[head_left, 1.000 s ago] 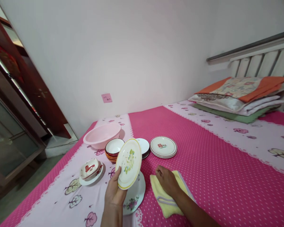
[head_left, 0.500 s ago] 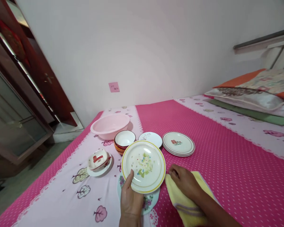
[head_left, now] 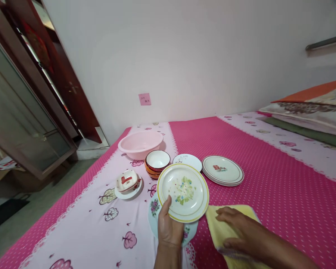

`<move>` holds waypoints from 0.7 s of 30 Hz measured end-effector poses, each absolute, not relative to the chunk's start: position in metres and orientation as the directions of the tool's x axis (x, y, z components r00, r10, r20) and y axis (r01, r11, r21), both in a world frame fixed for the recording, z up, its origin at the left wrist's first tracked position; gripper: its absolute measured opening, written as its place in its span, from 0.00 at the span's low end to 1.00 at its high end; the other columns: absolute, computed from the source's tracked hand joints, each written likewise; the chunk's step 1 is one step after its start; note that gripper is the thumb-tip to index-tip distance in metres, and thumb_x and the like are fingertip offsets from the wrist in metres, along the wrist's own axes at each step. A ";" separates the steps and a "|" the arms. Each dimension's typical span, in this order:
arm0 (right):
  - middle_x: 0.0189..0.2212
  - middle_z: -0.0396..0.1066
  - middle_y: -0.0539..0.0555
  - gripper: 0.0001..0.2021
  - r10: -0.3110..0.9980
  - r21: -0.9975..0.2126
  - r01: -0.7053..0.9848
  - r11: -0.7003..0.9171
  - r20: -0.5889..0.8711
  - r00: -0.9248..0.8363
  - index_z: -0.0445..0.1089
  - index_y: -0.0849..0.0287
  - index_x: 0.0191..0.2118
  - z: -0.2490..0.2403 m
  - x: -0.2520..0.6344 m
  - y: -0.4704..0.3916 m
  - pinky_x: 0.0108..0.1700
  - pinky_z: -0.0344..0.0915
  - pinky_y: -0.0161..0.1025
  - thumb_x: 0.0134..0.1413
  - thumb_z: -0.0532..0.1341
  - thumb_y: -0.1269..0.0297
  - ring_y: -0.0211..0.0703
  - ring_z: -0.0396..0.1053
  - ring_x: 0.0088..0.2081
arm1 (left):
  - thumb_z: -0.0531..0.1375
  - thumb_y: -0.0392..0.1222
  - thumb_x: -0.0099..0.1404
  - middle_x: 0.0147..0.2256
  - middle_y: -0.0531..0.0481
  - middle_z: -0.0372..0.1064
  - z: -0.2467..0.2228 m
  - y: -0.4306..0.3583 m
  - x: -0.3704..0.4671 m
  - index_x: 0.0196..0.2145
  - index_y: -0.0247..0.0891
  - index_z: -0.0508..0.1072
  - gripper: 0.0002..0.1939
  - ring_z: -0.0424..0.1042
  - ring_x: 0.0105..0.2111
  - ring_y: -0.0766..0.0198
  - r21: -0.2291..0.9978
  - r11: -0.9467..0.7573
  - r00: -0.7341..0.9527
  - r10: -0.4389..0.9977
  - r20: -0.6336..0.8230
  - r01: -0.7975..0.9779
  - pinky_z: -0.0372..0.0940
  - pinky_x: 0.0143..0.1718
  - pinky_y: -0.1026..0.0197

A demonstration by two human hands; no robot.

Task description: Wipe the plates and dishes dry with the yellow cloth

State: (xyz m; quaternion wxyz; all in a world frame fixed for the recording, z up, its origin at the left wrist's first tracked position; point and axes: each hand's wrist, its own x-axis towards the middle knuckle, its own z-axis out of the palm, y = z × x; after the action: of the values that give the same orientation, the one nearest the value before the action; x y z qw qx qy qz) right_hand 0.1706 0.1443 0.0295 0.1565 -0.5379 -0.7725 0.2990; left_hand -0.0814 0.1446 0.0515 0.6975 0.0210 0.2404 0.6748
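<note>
In my left hand (head_left: 170,226) is a white plate (head_left: 184,192) with a yellow rim and a green floral print, tilted toward me. The thumb rests on its front while the other fingers are hidden behind. Partly covered by it, a pale blue-green flowered plate (head_left: 154,209) lies on the bed. My right hand (head_left: 239,231) is over a yellow towel (head_left: 217,228), its thumb and fingers apart, with no clear grip on the cloth.
Beyond the held plate stand stacked bowls (head_left: 157,160), a small white plate (head_left: 189,160) and a stack of oval plates (head_left: 222,170). Left are a square dish (head_left: 127,181) on a saucer (head_left: 134,191) and a pink basin (head_left: 141,145). Pillows (head_left: 310,112) lie at right.
My right hand has gone from a closed fist at the towel's edge to spread fingers over the towel. My left hand still holds the plate. The view has turned slightly left.
</note>
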 end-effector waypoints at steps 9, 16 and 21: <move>0.72 0.54 0.63 0.40 0.884 -0.521 0.826 0.215 -0.256 -0.392 0.66 0.60 0.66 0.062 0.171 0.133 0.71 0.51 0.53 0.44 0.69 0.60 0.63 0.52 0.71 | 0.55 0.35 0.73 0.48 0.36 0.81 0.054 0.145 -0.078 0.59 0.29 0.74 0.20 0.78 0.53 0.49 0.234 0.071 -0.017 0.935 -0.355 -0.970 0.64 0.65 0.45; 0.49 0.75 0.59 0.20 0.885 -0.456 0.833 0.313 -0.178 -0.430 0.73 0.57 0.47 0.075 0.171 0.118 0.49 0.68 0.46 0.43 0.65 0.72 0.56 0.74 0.48 | 0.55 0.32 0.73 0.46 0.36 0.82 0.062 0.145 -0.084 0.63 0.28 0.68 0.23 0.81 0.47 0.51 0.311 0.019 -0.113 0.909 -0.401 -0.950 0.67 0.61 0.45; 0.49 0.74 0.60 0.23 0.867 -0.340 0.837 0.428 -0.106 -0.487 0.72 0.58 0.46 0.060 0.161 0.115 0.48 0.65 0.45 0.40 0.61 0.79 0.55 0.72 0.49 | 0.55 0.32 0.72 0.43 0.38 0.83 0.060 0.146 -0.086 0.64 0.30 0.68 0.24 0.83 0.43 0.54 0.321 0.021 -0.124 0.898 -0.423 -0.947 0.69 0.59 0.47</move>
State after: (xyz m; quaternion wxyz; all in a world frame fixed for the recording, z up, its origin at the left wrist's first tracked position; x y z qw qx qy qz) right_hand 0.1610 0.1151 0.0598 0.0424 -0.5049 -0.8439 0.1761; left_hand -0.0859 0.1462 0.0597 0.6602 -0.0450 0.2728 0.6983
